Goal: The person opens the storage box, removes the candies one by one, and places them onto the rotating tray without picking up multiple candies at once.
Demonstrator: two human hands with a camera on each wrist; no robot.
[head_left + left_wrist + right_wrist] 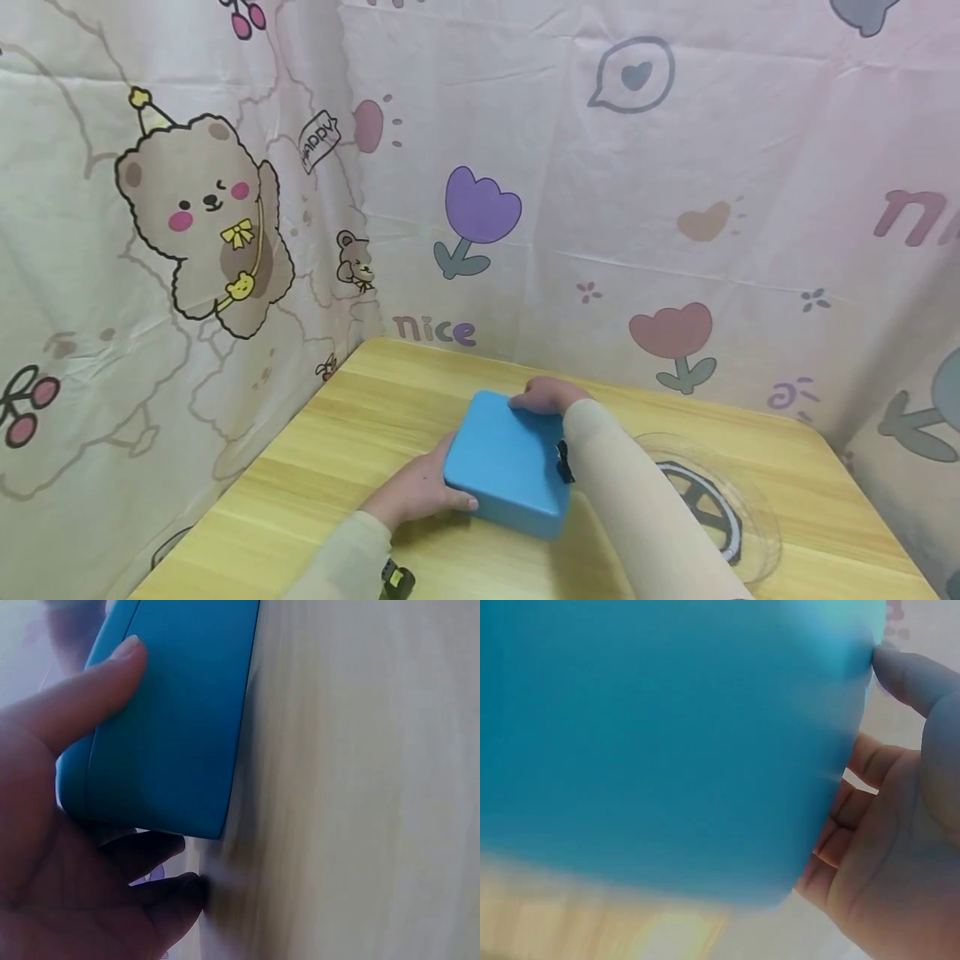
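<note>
A blue box (506, 454) with rounded corners stands at an angle on the wooden table, a seam running below its top. At its near left corner my left hand (423, 487) grips it, thumb along the front side. In the left wrist view that thumb (112, 679) presses across the seam of the box (176, 727), while the other fingers reach around the corner. My right hand (551, 396) holds the far edge. From the right wrist view, the right thumb (911, 679) lies at the top edge and the fingers spread behind the box (667, 750).
Right of the box, partly behind my right sleeve (637, 500), lies a clear round thing (765, 533) with a dark spoked shape in it. The wooden table (360, 400) meets a printed cloth (555, 208) at the back and left. Small black devices sit at both wrists.
</note>
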